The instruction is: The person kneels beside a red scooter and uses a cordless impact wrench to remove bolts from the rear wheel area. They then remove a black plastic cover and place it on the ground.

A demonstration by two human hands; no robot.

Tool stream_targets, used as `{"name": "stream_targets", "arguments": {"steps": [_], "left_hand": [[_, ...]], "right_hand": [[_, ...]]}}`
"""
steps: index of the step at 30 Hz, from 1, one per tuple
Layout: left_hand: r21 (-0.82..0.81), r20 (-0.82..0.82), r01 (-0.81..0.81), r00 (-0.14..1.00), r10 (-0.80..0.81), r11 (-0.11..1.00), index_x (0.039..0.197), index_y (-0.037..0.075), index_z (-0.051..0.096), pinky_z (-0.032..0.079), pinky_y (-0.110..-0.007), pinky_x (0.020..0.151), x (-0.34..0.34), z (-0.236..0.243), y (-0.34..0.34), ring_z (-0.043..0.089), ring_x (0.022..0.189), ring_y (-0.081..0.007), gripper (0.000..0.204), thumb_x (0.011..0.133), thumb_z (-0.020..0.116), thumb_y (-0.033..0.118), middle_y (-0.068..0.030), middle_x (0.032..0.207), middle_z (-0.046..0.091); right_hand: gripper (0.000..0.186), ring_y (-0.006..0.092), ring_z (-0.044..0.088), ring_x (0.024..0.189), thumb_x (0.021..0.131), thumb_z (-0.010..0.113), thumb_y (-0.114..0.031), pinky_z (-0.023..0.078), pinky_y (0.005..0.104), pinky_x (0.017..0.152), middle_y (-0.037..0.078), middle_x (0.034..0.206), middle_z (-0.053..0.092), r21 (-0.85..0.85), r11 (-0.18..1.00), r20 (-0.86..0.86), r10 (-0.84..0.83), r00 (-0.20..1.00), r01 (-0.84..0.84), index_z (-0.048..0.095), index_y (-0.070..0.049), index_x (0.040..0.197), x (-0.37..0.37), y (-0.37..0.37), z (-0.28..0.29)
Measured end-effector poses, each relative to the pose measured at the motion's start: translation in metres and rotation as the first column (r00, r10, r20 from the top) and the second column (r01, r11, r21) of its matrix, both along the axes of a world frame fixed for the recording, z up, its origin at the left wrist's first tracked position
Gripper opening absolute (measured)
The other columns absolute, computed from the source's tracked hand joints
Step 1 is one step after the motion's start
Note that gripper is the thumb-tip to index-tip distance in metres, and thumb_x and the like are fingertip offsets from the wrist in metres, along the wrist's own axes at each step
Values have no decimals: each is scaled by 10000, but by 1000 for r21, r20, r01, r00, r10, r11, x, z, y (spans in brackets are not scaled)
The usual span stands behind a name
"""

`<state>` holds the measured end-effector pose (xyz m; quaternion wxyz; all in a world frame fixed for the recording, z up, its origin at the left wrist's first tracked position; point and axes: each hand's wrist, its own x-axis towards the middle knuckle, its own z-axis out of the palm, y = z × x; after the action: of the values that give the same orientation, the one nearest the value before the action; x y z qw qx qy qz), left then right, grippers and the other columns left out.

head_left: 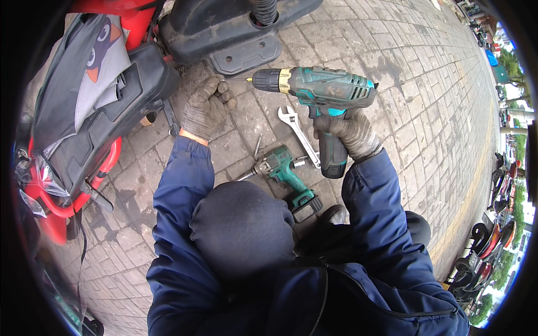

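A worn teal and black cordless drill (330,87) lies level in my right hand (353,134), whose gloved fingers wrap round its grip. From the drill's chuck a thin bit (238,79) points left and reaches the fingertips of my left hand (204,109). That gloved hand is curled closed at the bit's tip; whatever it pinches is hidden. Beneath the drill, an adjustable wrench (299,134) rests on the paving. Beside it lies a green power driver (286,175) with a black battery. A small thin metal piece (258,144) is just above the driver.
To the left stands a red scooter (115,157) with a black footboard (103,123) and a grey mat (103,67) on it. A black plastic scooter part (196,33) with a flat tab (246,55) juts in at the top. Parked two-wheelers (485,252) line the far right of the brick paving (426,117).
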<state>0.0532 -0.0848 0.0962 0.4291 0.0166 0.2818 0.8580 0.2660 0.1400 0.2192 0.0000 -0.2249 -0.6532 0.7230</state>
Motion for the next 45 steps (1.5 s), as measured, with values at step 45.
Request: {"name": "stream_targets", "arguments": {"steps": [45], "left_hand": [[-714,14,-171,966,258,679,796,152,608,471,-377,577,-6,-16,70,518,566,-142,180,857,663,312,22,637,549]], "right_hand": [[356,277,655,862,767,694,-349,512,360,797,125,927,698,727,105,576,445,686,-679,699,-100,1021,-183,-3,98]]}}
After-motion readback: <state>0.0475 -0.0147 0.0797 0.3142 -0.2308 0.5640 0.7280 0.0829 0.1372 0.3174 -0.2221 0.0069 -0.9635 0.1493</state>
